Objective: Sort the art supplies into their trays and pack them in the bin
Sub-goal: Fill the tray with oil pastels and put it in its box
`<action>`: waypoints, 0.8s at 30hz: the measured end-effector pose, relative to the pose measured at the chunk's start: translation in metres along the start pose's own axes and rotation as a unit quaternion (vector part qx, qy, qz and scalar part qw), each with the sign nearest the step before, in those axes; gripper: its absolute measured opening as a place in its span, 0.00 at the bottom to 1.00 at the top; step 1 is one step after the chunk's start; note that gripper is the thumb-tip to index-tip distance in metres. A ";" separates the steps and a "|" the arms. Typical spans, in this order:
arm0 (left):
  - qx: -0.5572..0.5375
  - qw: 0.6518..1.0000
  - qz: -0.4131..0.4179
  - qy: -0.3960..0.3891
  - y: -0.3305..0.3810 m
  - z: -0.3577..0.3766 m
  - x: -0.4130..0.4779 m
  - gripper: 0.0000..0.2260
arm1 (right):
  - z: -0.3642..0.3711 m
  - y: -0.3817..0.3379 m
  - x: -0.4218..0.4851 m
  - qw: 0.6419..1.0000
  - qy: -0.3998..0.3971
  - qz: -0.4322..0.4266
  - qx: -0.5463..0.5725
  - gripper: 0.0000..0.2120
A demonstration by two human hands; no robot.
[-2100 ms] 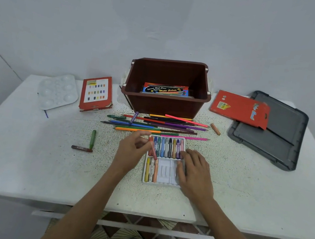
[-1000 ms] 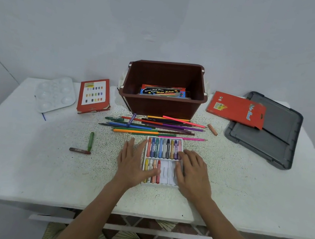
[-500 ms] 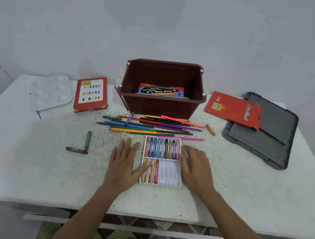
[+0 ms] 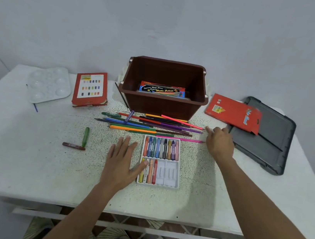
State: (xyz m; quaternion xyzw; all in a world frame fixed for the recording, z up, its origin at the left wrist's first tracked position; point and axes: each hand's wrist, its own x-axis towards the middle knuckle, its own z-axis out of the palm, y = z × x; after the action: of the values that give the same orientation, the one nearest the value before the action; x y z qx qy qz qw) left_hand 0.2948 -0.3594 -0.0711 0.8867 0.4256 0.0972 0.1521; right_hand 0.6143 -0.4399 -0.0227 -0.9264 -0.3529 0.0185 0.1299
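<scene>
Crayon tray [image 4: 161, 161], partly filled, sits on the surface [image 4: 25, 161] with one hand beside it.

The tray looks like light, thin moulded plastic that will likely flex and spill its loose waxy sticks, so grip both long edges and keep it level. The left hand [image 4: 121, 163] lies flat just left of the tray, fingers straight, thumb touching its edge. The right hand [image 4: 219, 143] reaches beyond the tray's far right corner, by the coloured pencils [image 4: 147, 127]; I cannot tell whether it pinches anything. The bin [image 4: 163, 104] stands beyond the tray, and a green crayon [image 4: 85, 136] lies well to the tray's left.

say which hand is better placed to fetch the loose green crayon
Left. The left hand lies flat left of the tray, nearer the green crayon; the right hand is far across, by the grey lid.
</scene>
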 end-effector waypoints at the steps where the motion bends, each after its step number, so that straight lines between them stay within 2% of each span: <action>1: 0.000 1.000 -0.001 0.001 0.000 0.000 0.000 0.39 | 0.001 0.000 0.001 1.000 -0.007 0.003 -0.005 0.14; 5: 0.007 1.000 0.000 -0.001 0.000 0.000 0.000 0.39 | 0.002 0.001 0.002 1.000 -0.009 0.002 -0.001 0.18; 7: 0.004 1.000 -0.001 0.001 0.000 0.000 0.000 0.39 | 0.002 0.003 0.003 1.000 -0.003 0.011 0.029 0.15; 9: 0.003 1.000 -0.002 0.003 0.001 0.000 0.001 0.39 | 0.001 0.004 0.004 0.996 0.005 0.042 0.080 0.11; 12: 0.008 1.000 -0.005 0.001 0.000 0.001 0.001 0.39 | -0.006 -0.001 0.000 0.981 0.013 0.085 0.174 0.10; 16: 0.007 1.000 -0.008 0.000 0.000 0.001 0.001 0.39 | -0.019 -0.015 -0.024 0.952 0.018 0.068 0.297 0.09; 20: 0.008 1.000 -0.007 -0.001 0.000 0.001 0.001 0.39 | -0.025 -0.031 -0.057 0.922 -0.038 0.030 0.384 0.06; 24: 0.008 1.000 -0.006 0.000 0.000 0.001 0.001 0.39 | -0.026 -0.039 -0.082 0.915 -0.113 -0.023 0.385 0.01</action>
State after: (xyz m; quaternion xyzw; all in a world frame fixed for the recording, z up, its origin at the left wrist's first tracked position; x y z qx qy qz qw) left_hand 0.2961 -0.3585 -0.0722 0.8854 0.4315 0.0931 0.1458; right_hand 0.5308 -0.4717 0.0081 -0.7880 -0.3516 0.2550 0.4365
